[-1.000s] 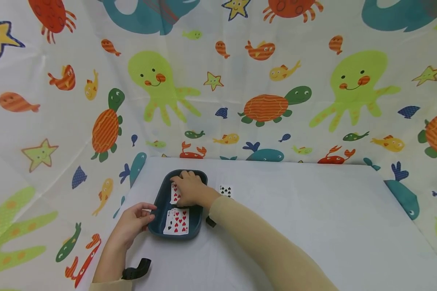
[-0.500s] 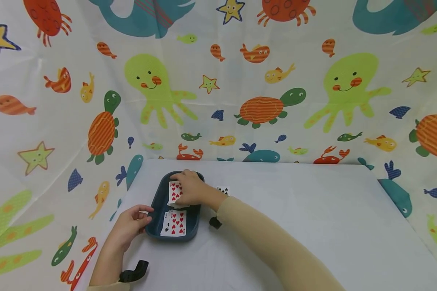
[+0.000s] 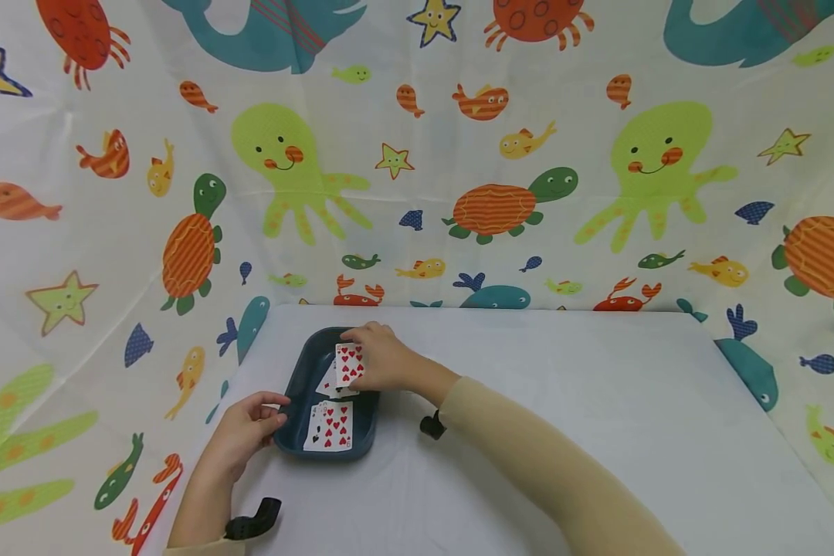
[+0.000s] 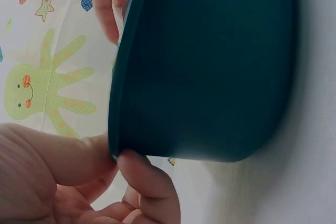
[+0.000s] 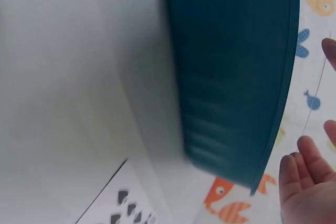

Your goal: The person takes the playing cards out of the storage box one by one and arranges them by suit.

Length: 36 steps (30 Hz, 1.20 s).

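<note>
In the head view, the right hand [image 3: 387,359] pinches a held hearts card [image 3: 350,366] over the far half of one dark teal tray [image 3: 365,421]; half a second ago that hand sat further left over the tray, and the shift has bared more of a fanned card [image 3: 327,381] beneath; the left hand [image 3: 245,426] stays at the tray's left rim, as before; nearer in the tray lie two overlapping faces, a black-suited card [image 3: 314,429] and a near hearts card [image 3: 338,427], their corner marks too small to read; on the wall cloth [image 3: 389,69] three turtles [image 3: 495,210] show; the left wrist view has the left hand's thumb and finger closed round the tray's rim; the right wrist view shows the tray's outer wall, one spades card [image 5: 127,204] flat on the table [image 5: 58,77], previously visible from the head and now hidden there behind the right arm, and right-hand fingertips whose grip cannot be told from this side.
</note>
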### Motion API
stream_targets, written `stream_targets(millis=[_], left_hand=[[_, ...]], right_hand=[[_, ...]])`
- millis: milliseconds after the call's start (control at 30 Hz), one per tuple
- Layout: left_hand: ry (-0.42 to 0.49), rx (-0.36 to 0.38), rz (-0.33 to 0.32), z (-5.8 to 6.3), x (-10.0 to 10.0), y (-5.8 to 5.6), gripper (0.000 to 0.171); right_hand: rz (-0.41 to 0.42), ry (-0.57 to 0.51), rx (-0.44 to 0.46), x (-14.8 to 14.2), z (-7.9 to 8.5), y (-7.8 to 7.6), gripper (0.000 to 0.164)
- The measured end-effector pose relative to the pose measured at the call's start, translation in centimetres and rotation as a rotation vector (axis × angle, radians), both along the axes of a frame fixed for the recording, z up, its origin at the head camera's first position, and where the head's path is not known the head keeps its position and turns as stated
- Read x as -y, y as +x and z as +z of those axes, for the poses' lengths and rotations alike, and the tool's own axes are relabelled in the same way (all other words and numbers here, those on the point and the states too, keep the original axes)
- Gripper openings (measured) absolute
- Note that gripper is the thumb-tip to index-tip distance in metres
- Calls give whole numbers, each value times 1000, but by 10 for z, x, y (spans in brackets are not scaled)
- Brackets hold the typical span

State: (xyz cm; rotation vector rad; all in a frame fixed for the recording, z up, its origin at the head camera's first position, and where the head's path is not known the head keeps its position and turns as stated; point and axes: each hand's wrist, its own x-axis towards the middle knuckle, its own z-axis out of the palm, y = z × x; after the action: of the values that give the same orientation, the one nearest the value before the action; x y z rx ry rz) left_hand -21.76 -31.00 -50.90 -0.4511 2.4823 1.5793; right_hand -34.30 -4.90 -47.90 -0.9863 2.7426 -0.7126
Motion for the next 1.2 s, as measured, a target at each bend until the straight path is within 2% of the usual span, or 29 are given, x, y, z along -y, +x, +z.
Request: stream_targets(millis=[267,467,767,1200], left_hand=[[14,-8,-14,0,-2,2,37],[14,-9,-7,-2,-2,3,37],[13,-7,4,-1,-1,3,37],[16,-12,-11,-2,2,1,37]], right_hand=[[-48,-94,65,-34,6,0,85],[-70,-123,83,-60,5,0,85],[-110,-114,97,-101,-12,-2,82],[-192,-35,90,-146,-45,-6,83]])
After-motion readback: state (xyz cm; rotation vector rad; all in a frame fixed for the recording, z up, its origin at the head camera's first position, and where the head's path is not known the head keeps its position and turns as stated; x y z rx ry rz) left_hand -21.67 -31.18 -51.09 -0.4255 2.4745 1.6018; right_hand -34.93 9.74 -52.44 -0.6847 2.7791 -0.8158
